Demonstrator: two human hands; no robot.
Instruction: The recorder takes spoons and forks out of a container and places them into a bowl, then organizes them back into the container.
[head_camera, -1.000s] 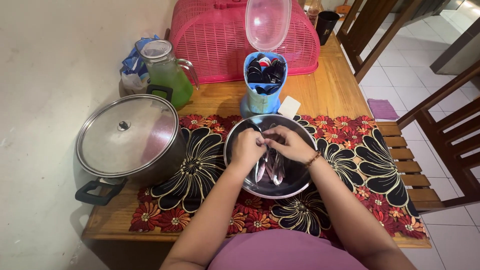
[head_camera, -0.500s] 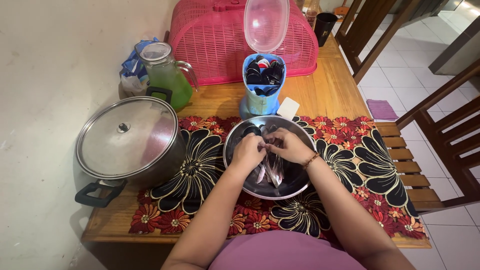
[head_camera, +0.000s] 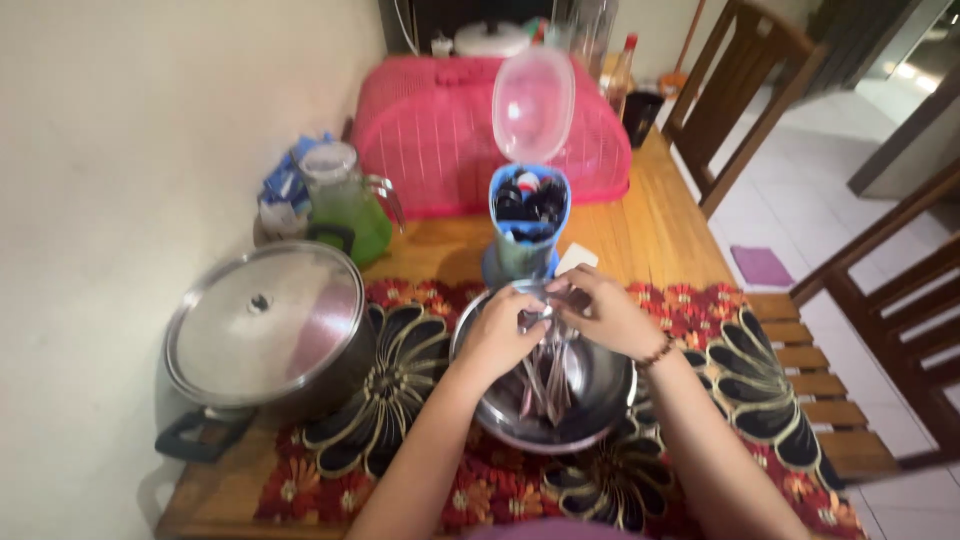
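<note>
A bundle of spoons (head_camera: 548, 375) stands in the steel bowl (head_camera: 600, 400) near the table's (head_camera: 660, 215) front edge, on the flowered runner (head_camera: 400, 350). Their long axis runs from the hands down toward the person, bowl ends low. Motion blur and the fingers hide the handle tips, so their number is unclear. The left hand (head_camera: 497, 335) and right hand (head_camera: 605, 312) both close around the upper ends, fingers curled tight. A blue cutlery holder (head_camera: 528, 225) stands just behind the bowl.

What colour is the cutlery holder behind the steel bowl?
Blue, with a clear lid flipped up; the head view shows the cutlery holder best.
</note>
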